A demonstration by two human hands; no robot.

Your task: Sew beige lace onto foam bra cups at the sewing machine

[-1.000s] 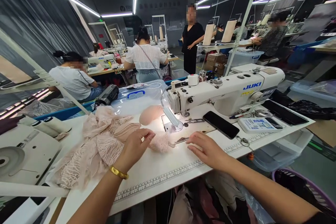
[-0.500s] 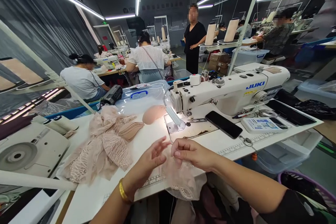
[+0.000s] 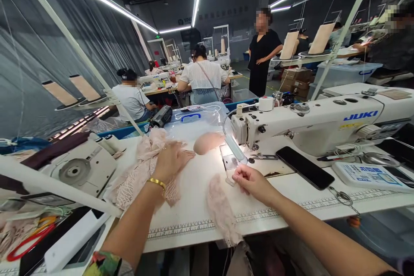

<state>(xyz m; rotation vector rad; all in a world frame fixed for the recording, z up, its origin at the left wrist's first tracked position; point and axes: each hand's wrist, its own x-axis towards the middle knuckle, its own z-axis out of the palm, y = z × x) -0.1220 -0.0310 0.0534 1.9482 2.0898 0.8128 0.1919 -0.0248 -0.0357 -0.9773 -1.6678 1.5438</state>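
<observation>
left hand (image 3: 170, 161): blurred over crumpled pale-pink lace pile (image 3: 131, 187); openness, grip unclear
right hand (image 3: 255, 183): curled inward beside slim pale-pink lace piece (image 3: 222, 207); any hold indistinct

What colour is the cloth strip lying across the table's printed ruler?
Pale pink; the cloth strip shows best in the head view.
</observation>
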